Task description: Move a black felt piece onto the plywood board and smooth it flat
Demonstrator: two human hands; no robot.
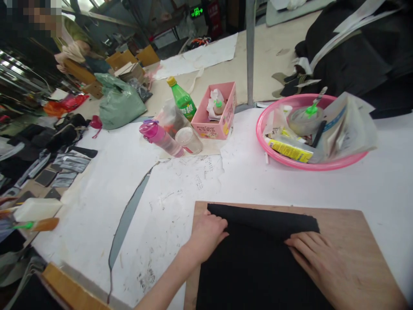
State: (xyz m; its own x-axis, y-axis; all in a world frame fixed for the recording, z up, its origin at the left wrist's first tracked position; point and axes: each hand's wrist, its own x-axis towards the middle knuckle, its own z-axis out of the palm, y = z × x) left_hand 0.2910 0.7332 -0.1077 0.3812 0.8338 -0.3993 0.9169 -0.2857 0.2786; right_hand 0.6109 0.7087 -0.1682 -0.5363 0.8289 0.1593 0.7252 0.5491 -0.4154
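Note:
A piece of black fabric (254,271) lies flat on a wooden board (348,232), its far edge turned over into a folded strip. My left hand (206,237) grips the strip's left end, fingers curled over it. At the strip's right end, my right hand (316,258) has its fingers together, with thumb and fingertips closed on the fabric. The near part of the fabric runs out of view at the bottom.
Beyond the board stands a pink basin (322,167) holding a bowl, papers and a yellow packet. A pink box (213,129), green bottle (183,99), pink water bottle (161,137) and clear cup (189,141) stand further left. A metal pole (250,56) rises behind. Someone's sleeve (74,32) shows at upper left.

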